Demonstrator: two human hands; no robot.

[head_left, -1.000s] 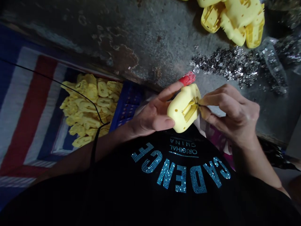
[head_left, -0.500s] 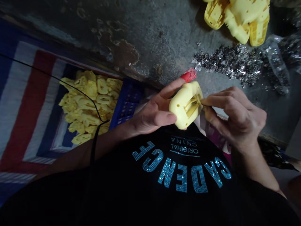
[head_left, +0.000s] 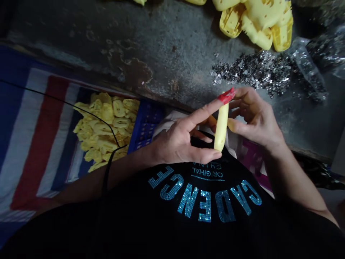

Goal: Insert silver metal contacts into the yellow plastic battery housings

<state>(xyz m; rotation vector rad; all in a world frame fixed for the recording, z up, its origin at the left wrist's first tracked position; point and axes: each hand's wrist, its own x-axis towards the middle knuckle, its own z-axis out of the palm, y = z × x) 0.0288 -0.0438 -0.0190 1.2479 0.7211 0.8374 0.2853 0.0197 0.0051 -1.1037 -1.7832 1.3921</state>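
A pale yellow moulded plastic part stands edge-on between my hands, so its hollow side is hidden. My left hand pinches its lower end between thumb and fingers. A red finger cot covers my left index fingertip, which rests at the part's top end. My right hand presses its thumb against the part's right side, with its other fingers curled close behind.
A blue plastic crate holds yellow plastic pieces on a striped cloth. Larger yellow parts and a heap of silvery metal bits lie on the concrete floor, beside a transparent plastic bag.
The yellow part has turned from showing its slotted face to standing edge-on. My right hand has let go of the slot and now presses the part's side.
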